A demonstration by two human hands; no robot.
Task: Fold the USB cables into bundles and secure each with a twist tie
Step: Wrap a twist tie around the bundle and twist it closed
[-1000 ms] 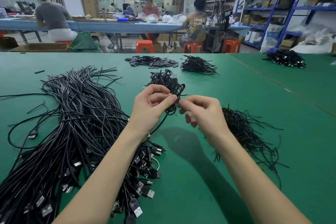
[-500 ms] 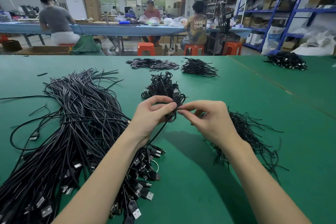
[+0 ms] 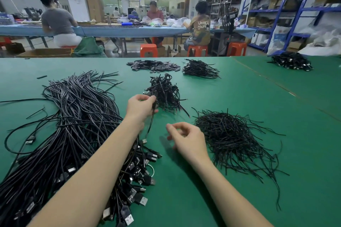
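— What were the hands doing?
— The left hand (image 3: 141,106) pinched a folded cable (image 3: 154,105) at the near edge of the pile of tied bundles (image 3: 164,90); one plug (image 3: 144,141) dangled below. The right hand (image 3: 186,139) hung apart, fingers curled, holding nothing I could make out.
— And around them?
— Loose cables (image 3: 73,116) lay left on the green table (image 3: 258,107), partly hidden by the forearm; twist ties (image 3: 232,138) lay right. The far heaps were too blurred to tell.
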